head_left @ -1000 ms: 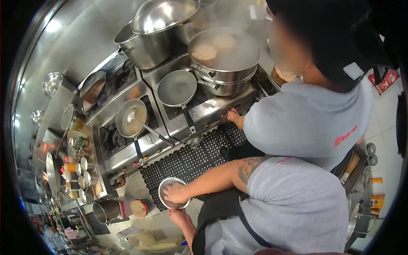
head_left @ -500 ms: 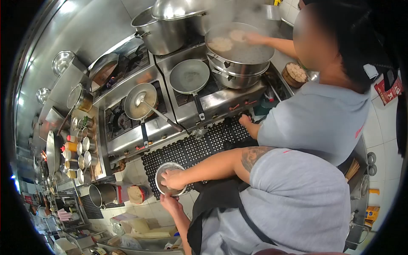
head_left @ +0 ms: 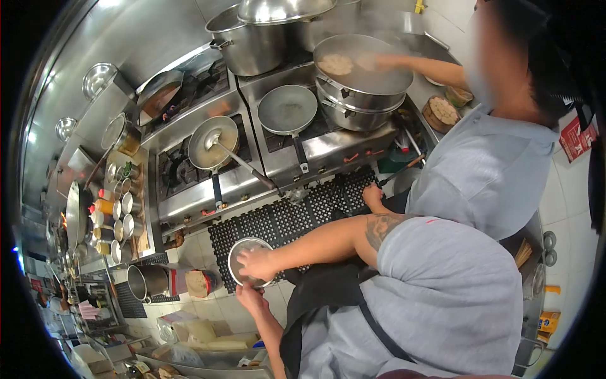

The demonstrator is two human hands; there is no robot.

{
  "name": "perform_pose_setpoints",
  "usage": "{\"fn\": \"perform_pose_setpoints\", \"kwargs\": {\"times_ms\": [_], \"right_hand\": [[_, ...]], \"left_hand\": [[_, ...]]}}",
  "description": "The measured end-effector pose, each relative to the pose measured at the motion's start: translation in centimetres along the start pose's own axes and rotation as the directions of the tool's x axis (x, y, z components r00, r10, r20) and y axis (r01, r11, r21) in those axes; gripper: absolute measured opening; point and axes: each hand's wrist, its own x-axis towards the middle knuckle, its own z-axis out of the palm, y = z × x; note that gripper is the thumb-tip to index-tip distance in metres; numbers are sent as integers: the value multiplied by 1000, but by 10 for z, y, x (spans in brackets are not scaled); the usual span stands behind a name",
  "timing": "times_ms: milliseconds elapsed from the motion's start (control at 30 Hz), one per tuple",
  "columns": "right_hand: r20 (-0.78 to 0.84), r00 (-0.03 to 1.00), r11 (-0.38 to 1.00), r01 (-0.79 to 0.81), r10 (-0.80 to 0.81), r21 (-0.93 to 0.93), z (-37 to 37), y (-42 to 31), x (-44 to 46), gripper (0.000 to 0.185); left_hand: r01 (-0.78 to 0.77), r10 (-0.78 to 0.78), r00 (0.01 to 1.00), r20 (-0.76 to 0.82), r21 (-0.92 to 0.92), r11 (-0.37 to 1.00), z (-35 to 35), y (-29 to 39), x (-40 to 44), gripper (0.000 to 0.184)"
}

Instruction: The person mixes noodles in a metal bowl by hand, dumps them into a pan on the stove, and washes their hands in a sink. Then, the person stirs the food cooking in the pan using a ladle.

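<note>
My left hand [head_left: 252,298] grips the near lower rim of a round metal bowl [head_left: 234,250], fingers wrapped at its edge. Inside the bowl, my right hand [head_left: 255,264] reaches down with its fingers apart, over greyish contents that I cannot make out clearly. The bowl is held above a black perforated floor mat [head_left: 221,235]. My tattooed right forearm crosses from the right.
On the stove, a pan [head_left: 230,129] holds a ladle, beside an empty pan [head_left: 287,108]. A co-worker [head_left: 486,164] reaches one hand into a steaming pot [head_left: 385,79]; the other hand [head_left: 374,194] hangs near the stove front. Small containers [head_left: 129,203] stand left.
The co-worker's upper hand has gone into the steaming pot. The view has shifted, and the stove appears further right. My right hand's fingers have moved within the bowl.
</note>
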Motion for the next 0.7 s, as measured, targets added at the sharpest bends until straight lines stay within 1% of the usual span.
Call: {"fn": "perform_pose_setpoints", "kwargs": {"times_ms": [33, 133, 167, 267, 300, 400, 433, 567, 667, 700], "right_hand": [[20, 1000, 999, -24, 24, -31, -4, 0, -3, 31], [43, 996, 994, -76, 73, 75, 12, 6, 4, 33], [50, 992, 987, -117, 112, 106, 12, 5, 6, 34], [-82, 994, 997, -63, 67, 53, -5, 6, 8, 36], [-133, 991, 1000, -18, 19, 11, -7, 5, 7, 38], [23, 997, 997, -72, 71, 16, -28, -2, 6, 39], [103, 990, 993, -104, 98, 52, -29, 3, 9, 46], [103, 986, 982, -145, 133, 121, -2, 11, 17, 56], [49, 995, 994, -92, 89, 63, 11, 15, 12, 56], [90, 993, 993, -83, 75, 84, 12, 18, 13, 56]], "left_hand": [[2, -2, 1000, -5, -9, 1000, -2, -3, 3, 13], [-52, 52, 998, 16, -8, 999, 3, 5, -4, 10], [-65, 65, 998, 7, -13, 998, 4, 1, -2, 10], [-79, 79, 997, 9, 4, 997, 15, 14, -7, 11], [-62, 62, 996, 59, -3, 998, 11, 16, -4, 12], [-25, 26, 999, 47, -21, 999, 6, 16, 4, 12], [-32, 33, 999, 40, -30, 999, 5, 14, 6, 11], [-49, 50, 999, 19, -41, 998, 7, 9, 6, 10], [-31, 31, 999, 13, -39, 999, 9, 6, 5, 11], [-22, 22, 1000, 11, -39, 999, 9, 5, 5, 12]]}}
